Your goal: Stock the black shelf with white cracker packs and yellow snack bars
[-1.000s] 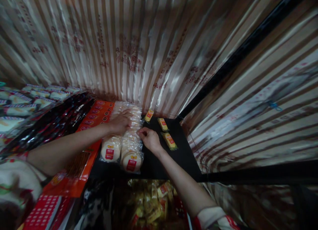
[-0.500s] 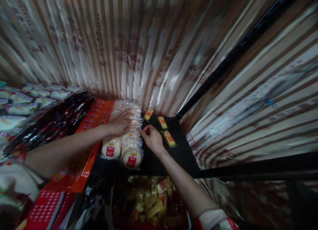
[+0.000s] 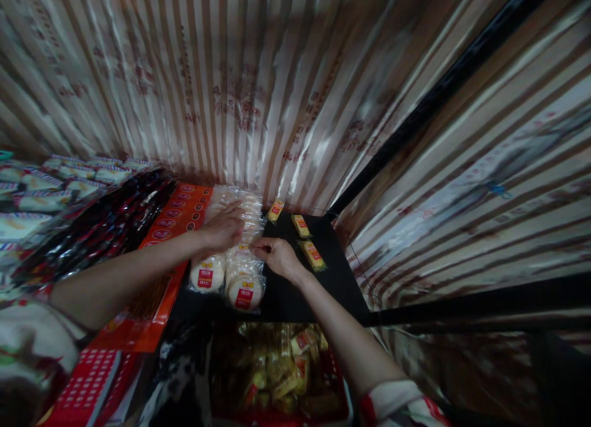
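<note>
On a flat black surface (image 3: 339,279), we had two side-by-side rows of round white crackers in clear plastic wrappers, a left row (image 3: 207,275) and a right row (image 3: 244,291), with red labels showing on the nearest ones. Our hands were apart from each other. The left hand (image 3: 224,229) lay over the crackers with its fingers reaching across the rows; we could not tell whether they gripped anything. The right hand (image 3: 276,255) was at the right row's outer edge, its thumb and fingertips brought near each other by the wrappers, though we could not tell whether they pinched the film.

To the right we saw three small yellow packets with red labels: a far one (image 3: 276,211), a middle one (image 3: 301,226) and a near one (image 3: 313,255). A long orange plastic bag (image 3: 184,205) lay just left of the crackers, partly under our left forearm. Below the surface's front edge, a red-sided basket (image 3: 347,399) held gold-yellow wrapped pieces (image 3: 286,384). Behind everything hung brown-and-white striped sheeting (image 3: 253,150).
</note>
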